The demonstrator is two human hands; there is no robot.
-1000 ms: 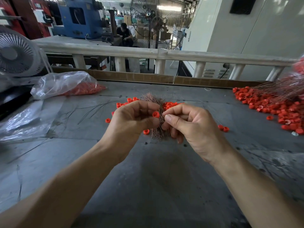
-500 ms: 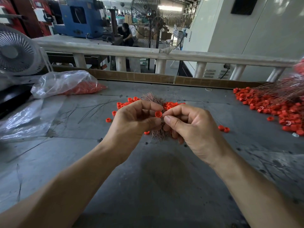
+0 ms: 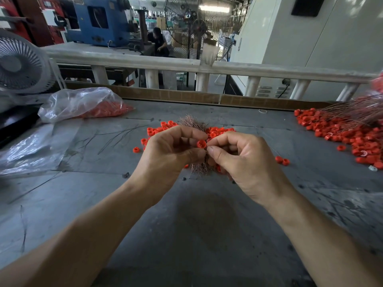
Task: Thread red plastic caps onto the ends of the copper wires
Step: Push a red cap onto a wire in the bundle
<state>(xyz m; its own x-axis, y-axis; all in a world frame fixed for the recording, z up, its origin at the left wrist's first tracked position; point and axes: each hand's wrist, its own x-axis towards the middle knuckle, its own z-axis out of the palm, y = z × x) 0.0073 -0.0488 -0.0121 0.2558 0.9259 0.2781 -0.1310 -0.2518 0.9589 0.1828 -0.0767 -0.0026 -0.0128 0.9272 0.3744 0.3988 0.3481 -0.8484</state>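
My left hand (image 3: 165, 154) pinches a red plastic cap (image 3: 201, 144) between thumb and forefinger, above the middle of the grey table. My right hand (image 3: 242, 160) is curled close against it, thumb and forefinger pinching a thin copper wire at the cap's opening. A bundle of copper wires (image 3: 191, 123) lies under and behind both hands, its ends fanning out beyond and below my fingers. A small pile of loose red caps (image 3: 217, 130) lies just behind the hands.
A large heap of red caps (image 3: 352, 135) with long copper wires (image 3: 356, 110) over it fills the right side. A plastic bag of caps (image 3: 87, 104) lies back left, a fan (image 3: 18, 65) beside it. Two caps (image 3: 282, 160) lie right of my right hand.
Both hands have risen slightly and drawn a little closer together. The cap in my left fingers has turned, its opening now facing the right hand's wire.
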